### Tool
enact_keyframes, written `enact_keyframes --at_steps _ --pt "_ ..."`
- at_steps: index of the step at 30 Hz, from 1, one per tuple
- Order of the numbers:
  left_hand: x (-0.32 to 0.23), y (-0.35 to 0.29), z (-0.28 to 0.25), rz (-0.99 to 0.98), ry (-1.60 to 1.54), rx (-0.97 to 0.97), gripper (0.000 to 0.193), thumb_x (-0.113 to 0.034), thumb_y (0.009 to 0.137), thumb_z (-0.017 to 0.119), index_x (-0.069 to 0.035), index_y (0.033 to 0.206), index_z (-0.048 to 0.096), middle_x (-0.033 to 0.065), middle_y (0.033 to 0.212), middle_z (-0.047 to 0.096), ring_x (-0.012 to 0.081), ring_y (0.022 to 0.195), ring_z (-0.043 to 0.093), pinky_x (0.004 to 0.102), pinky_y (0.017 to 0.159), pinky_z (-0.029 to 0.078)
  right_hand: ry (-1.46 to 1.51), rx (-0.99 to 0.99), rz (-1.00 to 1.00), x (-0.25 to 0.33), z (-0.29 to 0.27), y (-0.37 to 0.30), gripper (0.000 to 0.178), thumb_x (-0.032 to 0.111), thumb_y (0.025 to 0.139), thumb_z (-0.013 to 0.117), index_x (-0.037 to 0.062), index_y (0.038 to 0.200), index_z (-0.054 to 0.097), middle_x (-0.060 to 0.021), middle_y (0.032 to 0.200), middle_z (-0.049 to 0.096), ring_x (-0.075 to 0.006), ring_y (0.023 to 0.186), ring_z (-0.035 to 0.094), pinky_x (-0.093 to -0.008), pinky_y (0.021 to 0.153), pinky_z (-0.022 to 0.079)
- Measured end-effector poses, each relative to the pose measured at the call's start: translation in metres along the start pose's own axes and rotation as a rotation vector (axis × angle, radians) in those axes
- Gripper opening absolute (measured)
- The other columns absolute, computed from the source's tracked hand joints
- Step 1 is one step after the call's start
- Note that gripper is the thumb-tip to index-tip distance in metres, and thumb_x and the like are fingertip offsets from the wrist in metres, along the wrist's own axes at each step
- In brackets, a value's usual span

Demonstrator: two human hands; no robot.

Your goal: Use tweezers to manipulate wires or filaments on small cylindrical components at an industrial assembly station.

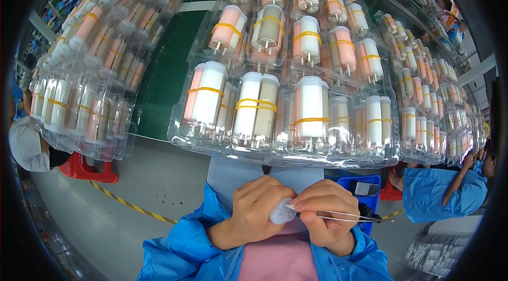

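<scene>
Close in front of my body, my left hand [256,208] is closed round a small whitish, translucent piece with a rounded end [282,211]. Only that end shows; my fingers hide the rest of it. My right hand [329,212] meets it from the right, its thumb and forefinger pinched at the face of the piece, where a short white tip shows. The same hand grips thin metal tweezers [346,216], whose two slender legs stick out to the right. Just beyond my hands stands a clear plastic tray [238,155] of banded pink, white and grey cylinder bundles [255,106].
More filled trays stand left [87,143] and right [423,157] on the green tabletop [169,77]. A blue bin [374,196] sits below the table edge at right, near a red stool [390,191]. Another red stool [87,167] is at left. Co-workers in blue [442,191] are at right.
</scene>
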State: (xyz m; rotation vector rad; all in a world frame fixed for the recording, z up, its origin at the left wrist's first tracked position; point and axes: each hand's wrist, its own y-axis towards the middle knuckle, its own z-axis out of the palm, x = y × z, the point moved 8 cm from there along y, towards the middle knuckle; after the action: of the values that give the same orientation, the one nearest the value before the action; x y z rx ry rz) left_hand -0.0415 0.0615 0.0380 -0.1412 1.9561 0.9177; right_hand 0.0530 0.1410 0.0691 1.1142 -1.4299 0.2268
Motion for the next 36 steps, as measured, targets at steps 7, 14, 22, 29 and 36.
enact_keyframes --at_steps 7,14,22,29,36 --pt "-0.002 0.001 0.0 0.003 0.006 0.008 0.019 0.0 0.061 0.07 -0.003 0.078 0.06 0.0083 0.067 0.057 0.0252 0.055 0.056 0.0325 0.048 0.044 -0.118 0.013 -0.14 0.012 0.003 -0.001 0.016 0.004 0.07 0.076 0.0008 0.084 0.068 -0.0112 0.08 0.067 -0.0248 0.067 0.065 -0.0303 0.058 0.052" --pt "0.003 0.0 0.001 -0.094 -0.122 0.021 0.023 0.003 0.06 0.071 -0.002 0.079 0.059 0.0102 0.069 0.058 0.0271 0.058 0.057 0.0328 0.05 0.044 -0.071 -0.039 -0.125 0.008 0.0 -0.007 0.015 0.006 0.074 0.074 -0.0003 0.086 0.068 -0.0132 0.082 0.068 -0.0258 0.069 0.065 -0.0304 0.059 0.054" --pt "0.002 -0.001 0.0 -0.064 -0.123 -0.012 0.023 0.003 0.061 0.072 -0.002 0.079 0.06 0.0107 0.068 0.058 0.027 0.057 0.056 0.0329 0.049 0.044 0.002 -0.058 -0.083 0.005 -0.001 -0.009 0.015 0.006 0.076 0.073 -0.0007 0.089 0.068 -0.0145 0.084 0.069 -0.026 0.071 0.066 -0.0304 0.061 0.055" --pt "0.0 -0.002 0.0 -0.047 -0.087 -0.029 0.022 0.004 0.061 0.07 -0.001 0.079 0.059 0.0107 0.068 0.057 0.0267 0.056 0.056 0.0325 0.048 0.043 -0.013 -0.046 -0.092 0.006 0.001 -0.008 0.016 0.005 0.075 0.074 -0.0006 0.089 0.068 -0.0145 0.084 0.069 -0.0259 0.07 0.066 -0.0298 0.061 0.054" --pt "-0.001 -0.001 -0.001 -0.018 -0.062 -0.042 0.022 0.004 0.06 0.069 -0.002 0.079 0.06 0.01 0.068 0.058 0.0263 0.056 0.057 0.0325 0.048 0.044 -0.017 -0.044 -0.103 0.006 0.001 -0.008 0.017 0.006 0.075 0.074 -0.001 0.089 0.068 -0.0141 0.083 0.069 -0.0256 0.07 0.066 -0.0295 0.061 0.054"
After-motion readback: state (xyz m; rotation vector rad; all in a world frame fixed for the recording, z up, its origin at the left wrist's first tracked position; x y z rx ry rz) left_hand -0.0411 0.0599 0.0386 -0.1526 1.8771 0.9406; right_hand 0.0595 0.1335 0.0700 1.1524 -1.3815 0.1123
